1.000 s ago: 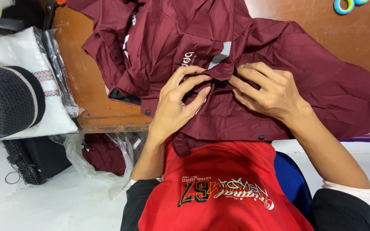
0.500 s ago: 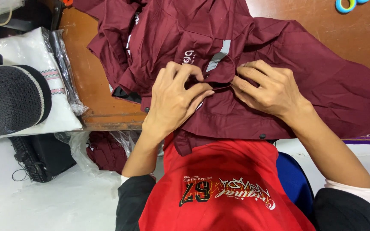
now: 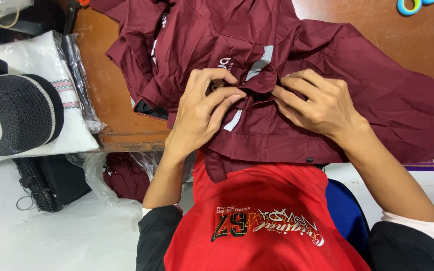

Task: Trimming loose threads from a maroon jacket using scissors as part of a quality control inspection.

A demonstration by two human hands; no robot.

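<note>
Head view: my left hand (image 3: 204, 113) and right hand (image 3: 317, 103) both pinch a fold of the maroon garment (image 3: 297, 75), fingers closed on the cloth at its middle, spread over the wooden table (image 3: 111, 100). Far left, a dark knitted cap (image 3: 16, 113) rests on packaged white cloth (image 3: 41, 65). A clear plastic bag (image 3: 126, 173) under the table's near edge holds more maroon fabric, above a white floor (image 3: 51, 241).

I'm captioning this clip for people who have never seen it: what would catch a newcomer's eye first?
First, the maroon shirt spread over the brown wooden table, filling the upper middle. At its centre the left hand and right hand pinch the fabric near a grey strip. At the left edge, a dark knitted cap with a white ring rests on white packaged cloth.
</note>
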